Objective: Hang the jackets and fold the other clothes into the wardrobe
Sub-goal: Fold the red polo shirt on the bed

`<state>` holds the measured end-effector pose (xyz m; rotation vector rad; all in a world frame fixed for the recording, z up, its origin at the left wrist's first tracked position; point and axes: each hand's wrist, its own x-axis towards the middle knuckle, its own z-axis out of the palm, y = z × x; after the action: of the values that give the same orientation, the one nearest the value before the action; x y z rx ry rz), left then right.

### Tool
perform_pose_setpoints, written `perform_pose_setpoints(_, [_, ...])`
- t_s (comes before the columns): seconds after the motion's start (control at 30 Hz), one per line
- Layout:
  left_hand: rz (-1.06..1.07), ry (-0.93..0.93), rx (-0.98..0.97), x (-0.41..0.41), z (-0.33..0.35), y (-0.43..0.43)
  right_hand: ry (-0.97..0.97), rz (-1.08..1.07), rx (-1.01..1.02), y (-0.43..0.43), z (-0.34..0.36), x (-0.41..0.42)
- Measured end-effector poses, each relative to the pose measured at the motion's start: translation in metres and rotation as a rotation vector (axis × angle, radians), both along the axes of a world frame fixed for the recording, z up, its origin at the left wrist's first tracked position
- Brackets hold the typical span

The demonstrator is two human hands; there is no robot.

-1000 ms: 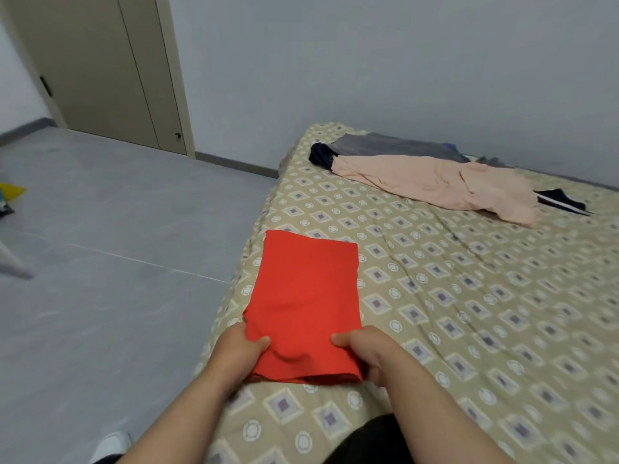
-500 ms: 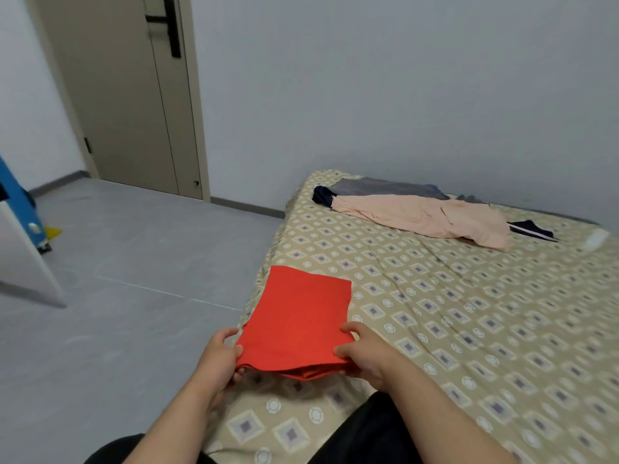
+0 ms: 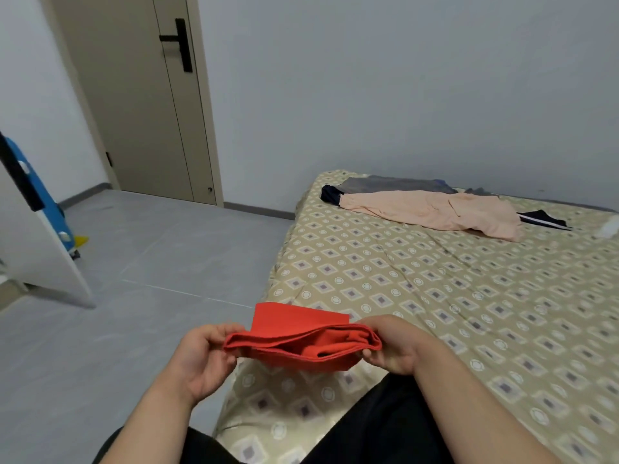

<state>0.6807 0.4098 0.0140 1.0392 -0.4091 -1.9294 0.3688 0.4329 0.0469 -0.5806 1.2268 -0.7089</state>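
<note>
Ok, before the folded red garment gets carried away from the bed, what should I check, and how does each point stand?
1. Left hand grip on the red garment: ok.
2. Right hand grip on its other end: ok.
3. Fold tidy: not ok, the layers gape at the near edge.
4. Garment fully off the bed: cannot tell.
5. Wardrobe shelf space: cannot tell, out of view.

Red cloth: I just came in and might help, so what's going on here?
A person holds a folded red garment by its two ends, left hand and right hand each gripping one, over the near edge of the bed. A peach garment and a grey garment lie unfolded at the bed's far end.
</note>
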Motion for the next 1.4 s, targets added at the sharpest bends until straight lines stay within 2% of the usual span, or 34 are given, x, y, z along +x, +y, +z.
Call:
perform_pose_setpoints(0.07, [0.013,0.059,-0.006,-0.006,-0.005,-0.005,-0.19,-0.198,0.054,-0.007,-0.004,0.0])
perform_pose_setpoints(0.1, [-0.01,-0.01,-0.036,-0.01,-0.008,-0.006,-0.26,-0.269,0.056,-0.011,-0.007,0.0])
perform_pose_setpoints(0.17, [-0.094,-0.351,-0.151,-0.019,-0.019,-0.011,-0.262,-0.269,-0.002,-0.019,-0.016,0.0])
perform_pose_setpoints(0.23, [-0.143,-0.702,-0.253,-0.028,-0.035,-0.018,0.009,-0.151,-0.047,-0.028,-0.031,0.004])
perform_pose_setpoints(0.33, [-0.198,-1.279,-0.289,-0.035,-0.056,-0.03,0.617,0.014,-0.062,-0.036,-0.047,0.014])
perform_pose_setpoints(0.37, [-0.233,-1.415,-0.271,-0.037,-0.062,-0.035,0.715,0.027,-0.054,-0.041,-0.053,0.015])
perform_pose_setpoints(0.4, [-0.249,-1.435,-0.256,-0.038,-0.066,-0.038,0.749,0.026,-0.039,-0.045,-0.057,0.016])
perform_pose_setpoints(0.5, [-0.26,-1.22,-0.294,-0.046,-0.076,-0.046,0.69,0.053,0.017,-0.054,-0.067,0.018])
perform_pose_setpoints(0.63, [-0.158,-1.205,-0.329,-0.051,-0.088,-0.061,0.56,-0.013,-0.038,-0.063,-0.079,0.019])
perform_pose_setpoints(0.73, [0.005,-1.178,-0.317,-0.055,-0.089,-0.075,0.633,-0.105,-0.166,-0.074,-0.09,0.022])
perform_pose_setpoints(0.83, [0.125,-1.217,-0.38,-0.06,-0.09,-0.081,0.728,-0.177,-0.184,-0.086,-0.1,0.024])
perform_pose_setpoints(0.9, [0.095,-1.208,-0.36,-0.061,-0.096,-0.084,0.748,-0.154,-0.125,-0.092,-0.11,0.023])
perform_pose_setpoints(1.07, [0.045,-1.024,-0.213,-0.058,-0.094,-0.085,0.767,-0.167,-0.006,-0.102,-0.124,0.022])
perform_pose_setpoints(1.2, [0.059,-0.843,-0.087,-0.047,-0.088,-0.073,0.542,-0.312,0.043,-0.1,-0.119,0.022])
perform_pose_setpoints(1.33, [0.096,-0.863,0.03,-0.037,-0.089,-0.055,0.264,-0.494,0.201,-0.086,-0.104,0.023])
perform_pose_setpoints(1.4, [0.086,-0.779,0.115,-0.036,-0.083,-0.045,0.313,-0.481,0.27,-0.074,-0.092,0.018])
